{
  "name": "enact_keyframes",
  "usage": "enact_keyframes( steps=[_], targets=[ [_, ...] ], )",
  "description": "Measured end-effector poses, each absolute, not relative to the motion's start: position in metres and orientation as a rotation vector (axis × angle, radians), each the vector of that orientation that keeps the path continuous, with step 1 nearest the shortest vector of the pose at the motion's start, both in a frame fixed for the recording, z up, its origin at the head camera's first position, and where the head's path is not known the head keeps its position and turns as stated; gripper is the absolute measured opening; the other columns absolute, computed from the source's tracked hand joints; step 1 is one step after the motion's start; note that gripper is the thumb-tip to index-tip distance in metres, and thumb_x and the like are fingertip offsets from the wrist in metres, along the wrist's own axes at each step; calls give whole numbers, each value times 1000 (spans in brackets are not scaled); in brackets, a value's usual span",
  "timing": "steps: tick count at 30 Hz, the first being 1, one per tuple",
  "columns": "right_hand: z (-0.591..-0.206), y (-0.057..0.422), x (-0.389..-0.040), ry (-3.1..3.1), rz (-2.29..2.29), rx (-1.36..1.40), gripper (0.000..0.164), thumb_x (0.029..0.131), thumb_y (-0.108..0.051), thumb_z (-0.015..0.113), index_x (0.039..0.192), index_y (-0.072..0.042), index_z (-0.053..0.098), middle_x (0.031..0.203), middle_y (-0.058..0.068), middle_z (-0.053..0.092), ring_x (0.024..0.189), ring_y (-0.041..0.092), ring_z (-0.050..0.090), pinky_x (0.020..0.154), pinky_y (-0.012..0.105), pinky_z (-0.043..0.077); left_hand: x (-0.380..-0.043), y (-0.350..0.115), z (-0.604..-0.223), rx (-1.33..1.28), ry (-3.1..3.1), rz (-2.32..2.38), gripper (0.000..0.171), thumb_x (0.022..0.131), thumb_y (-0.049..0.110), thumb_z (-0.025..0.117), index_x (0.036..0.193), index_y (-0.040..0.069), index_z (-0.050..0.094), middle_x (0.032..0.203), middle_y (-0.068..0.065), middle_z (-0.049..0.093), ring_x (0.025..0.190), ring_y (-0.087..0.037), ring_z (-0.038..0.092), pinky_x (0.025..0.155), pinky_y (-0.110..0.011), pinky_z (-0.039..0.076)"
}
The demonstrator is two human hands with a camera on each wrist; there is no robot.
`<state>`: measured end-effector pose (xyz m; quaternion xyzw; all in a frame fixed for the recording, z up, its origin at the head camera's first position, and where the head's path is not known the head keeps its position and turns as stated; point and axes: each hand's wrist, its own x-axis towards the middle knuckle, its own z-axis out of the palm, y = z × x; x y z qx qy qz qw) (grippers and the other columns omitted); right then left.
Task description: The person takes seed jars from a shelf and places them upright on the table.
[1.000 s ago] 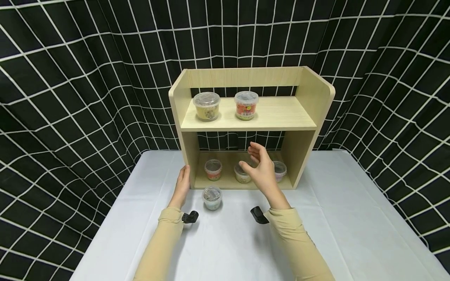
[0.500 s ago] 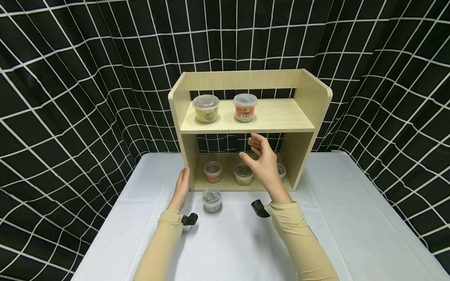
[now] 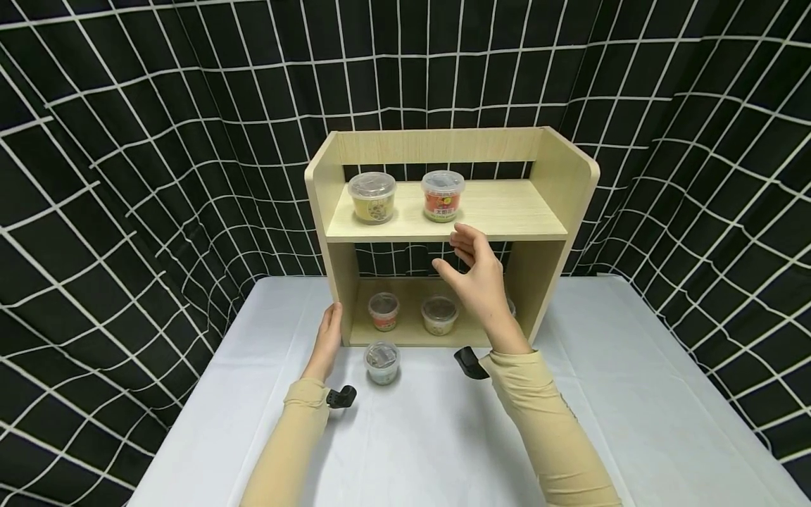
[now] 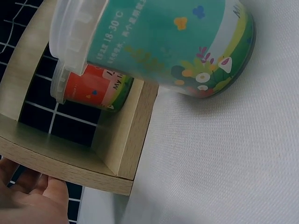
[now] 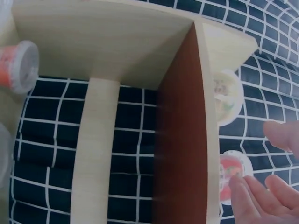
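My left hand (image 3: 326, 341) rests against the outer left side of the wooden shelf (image 3: 443, 232), its fingers nearly straight. My right hand (image 3: 476, 285) is raised before the edge of the upper board, thumb and fingers apart, with nothing between them. Nearest above it stands a red-labelled lidded plastic tub (image 3: 442, 197), and left of that a yellow-labelled tub (image 3: 372, 198). In the right wrist view the fingertips overlap the red-labelled tub (image 5: 232, 165); contact cannot be told. A teal-labelled tub (image 4: 173, 42) stands on the table before the shelf.
On the lower board are a red-labelled tub (image 3: 384, 312), a cream tub (image 3: 439, 315) and another tub (image 3: 511, 307) mostly hidden behind the right hand. A white cloth covers the table (image 3: 405, 436). Black gridded curtains (image 3: 418, 84) surround it.
My right hand has risen from in front of the lower compartment to the upper board's edge, still holding nothing. The cream tub shows more fully. My left hand stays at the shelf's side.
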<state>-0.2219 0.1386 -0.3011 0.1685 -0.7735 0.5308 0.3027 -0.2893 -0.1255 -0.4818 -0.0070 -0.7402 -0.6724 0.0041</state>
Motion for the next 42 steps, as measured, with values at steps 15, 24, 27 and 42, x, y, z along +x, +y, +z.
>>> enact_keyframes(
  steps=[15,24,27,42],
  targets=[
    [-280,144,-232,-2040,1463,369,56,80,-2,72,127,6,43,117,23,52,111,28,53,95,28,43,-290,-124,-485,-4,-2284,-2132,81,91,64,29,148,8,17,151,-15,14,137,-32,12,110,-46,13],
    [-271,149,-242,-2023,1514,329,55,79,-2,72,126,6,44,117,24,52,109,27,52,95,30,43,-290,-123,-484,-18,-2270,-2120,77,94,60,30,147,6,18,151,-17,16,137,-32,12,110,-47,12],
    [-269,150,-245,-2027,1522,307,56,79,-3,73,126,5,44,118,23,51,109,26,52,95,29,43,-289,-123,-485,-21,-2274,-2113,78,93,61,29,147,6,18,151,-17,16,137,-33,12,110,-47,12],
    [-246,149,-260,-2008,1548,256,63,77,-8,75,129,2,41,124,20,45,115,25,45,98,25,39,-289,-126,-486,-38,-2275,-2129,79,92,63,30,147,8,19,151,-15,14,137,-30,10,111,-46,11]
  ],
)
